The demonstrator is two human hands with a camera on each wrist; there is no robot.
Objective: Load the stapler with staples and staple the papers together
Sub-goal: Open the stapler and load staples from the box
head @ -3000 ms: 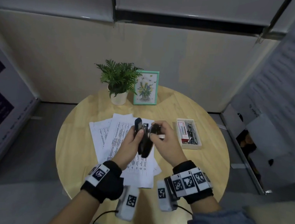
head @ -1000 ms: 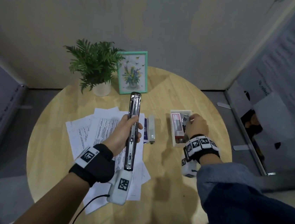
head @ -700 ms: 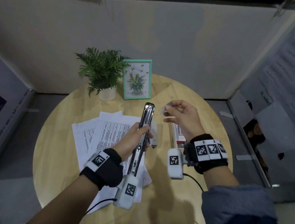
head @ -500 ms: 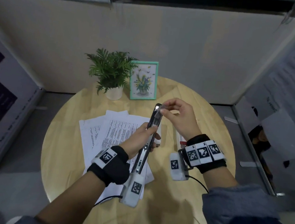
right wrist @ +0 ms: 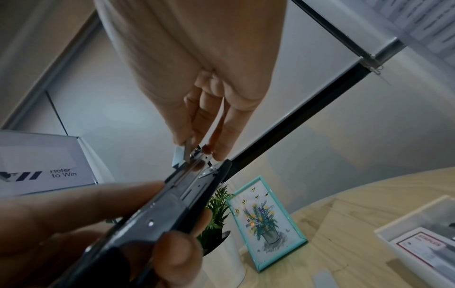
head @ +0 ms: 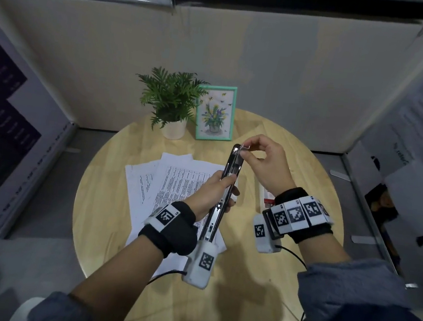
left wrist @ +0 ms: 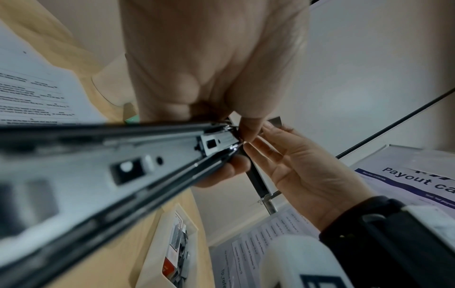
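Stapler (head: 224,188) is swung fully open and held above the round wooden table (head: 285,269), left hand (head: 209,195) wrapped around its middle, fingers curled on the black body. Right hand (head: 265,164) pinches a strip of staples (right wrist: 183,154) between thumb and fingertips, right at the far tip of the metal magazine; whether the strip already sits in the channel is hard to tell.

Writing: red-and-white staple box (right wrist: 426,253) in the white tray (left wrist: 157,249) carries a label, probably "STAPLES", too blurred to confirm. Board on the left reads "Refer to Win" (right wrist: 62,173); poster on the right shows "Payout Ca…" (left wrist: 418,179), cut off by the frame edge. Printed papers (head: 176,182) lie fanned on the table under the hands, text too small to read.

Potted fern (head: 171,100) and a teal-framed flower picture (head: 215,113) stand at the table's far edge against a beige partition wall. Tray is mostly hidden behind the right wrist in the head view.
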